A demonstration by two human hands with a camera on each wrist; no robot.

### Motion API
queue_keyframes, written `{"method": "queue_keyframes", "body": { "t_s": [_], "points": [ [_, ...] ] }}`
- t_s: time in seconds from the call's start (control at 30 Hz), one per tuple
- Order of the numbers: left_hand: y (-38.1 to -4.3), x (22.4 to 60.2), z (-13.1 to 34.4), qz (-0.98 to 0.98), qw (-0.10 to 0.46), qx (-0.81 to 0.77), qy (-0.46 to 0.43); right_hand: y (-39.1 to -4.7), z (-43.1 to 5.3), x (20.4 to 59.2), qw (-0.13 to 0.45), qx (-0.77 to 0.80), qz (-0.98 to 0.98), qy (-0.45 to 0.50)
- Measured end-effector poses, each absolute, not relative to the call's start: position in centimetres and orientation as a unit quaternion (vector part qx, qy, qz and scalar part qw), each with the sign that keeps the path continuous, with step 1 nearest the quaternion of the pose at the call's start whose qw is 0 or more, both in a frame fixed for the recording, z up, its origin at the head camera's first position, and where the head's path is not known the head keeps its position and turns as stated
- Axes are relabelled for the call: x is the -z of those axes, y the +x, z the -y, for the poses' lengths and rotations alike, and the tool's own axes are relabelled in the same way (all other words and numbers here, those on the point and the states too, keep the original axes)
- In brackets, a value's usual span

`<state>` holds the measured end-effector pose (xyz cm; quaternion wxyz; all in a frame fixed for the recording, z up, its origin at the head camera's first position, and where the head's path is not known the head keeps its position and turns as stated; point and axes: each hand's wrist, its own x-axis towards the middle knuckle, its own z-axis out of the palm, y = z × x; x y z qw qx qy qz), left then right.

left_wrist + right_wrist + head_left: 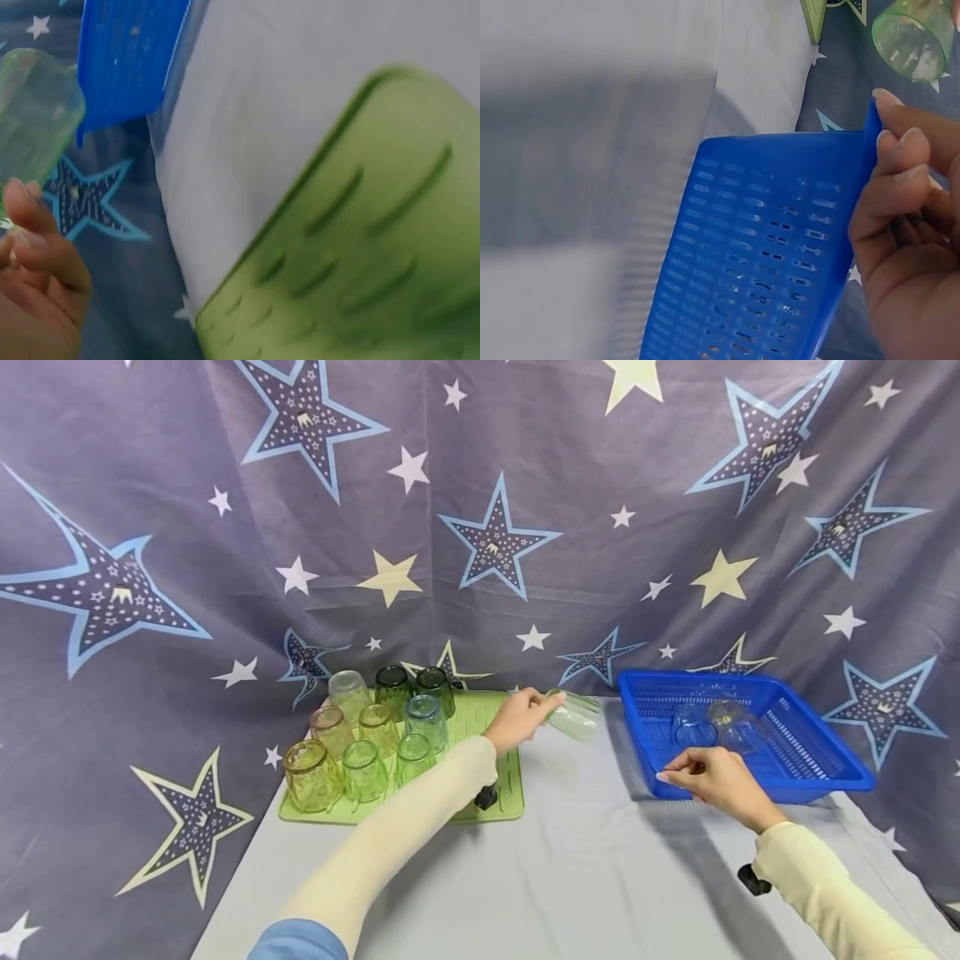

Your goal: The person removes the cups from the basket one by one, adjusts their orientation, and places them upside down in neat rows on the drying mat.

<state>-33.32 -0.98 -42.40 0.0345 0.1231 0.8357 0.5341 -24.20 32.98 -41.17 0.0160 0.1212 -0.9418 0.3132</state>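
My left hand (519, 720) grips a pale green drinking glass (576, 717), tilted on its side, off the right edge of the green mat (480, 777). Its fingers hold one end; in the left wrist view the glass (34, 112) extends upward from the fingertips. My right hand (716, 781) hovers at the near left corner of the blue basket (795, 792), with loosely bent fingers and no glass in them. In the right wrist view, its fingertips lie right at the basket's rim (866, 161). Several clear glasses (693, 727) lie inside the basket.
Several upside-down glasses in yellow, green, pink, blue and dark tints stand on the mat's left half, among them a yellow glass (311, 777) and a dark glass (435, 689). White cloth (570, 877) covers the table. A star-patterned curtain (495, 635) hangs behind.
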Motion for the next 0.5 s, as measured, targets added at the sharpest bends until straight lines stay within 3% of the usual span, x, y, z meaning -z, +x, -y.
{"method": "queue_keyframes", "body": {
  "t_s": [0.5],
  "points": [
    [-36.0,39.9,7.4,-0.928,-0.012,-0.368,0.056,-24.4,-33.2,41.7,0.039,-0.309,0.942,0.125]
  ]
}}
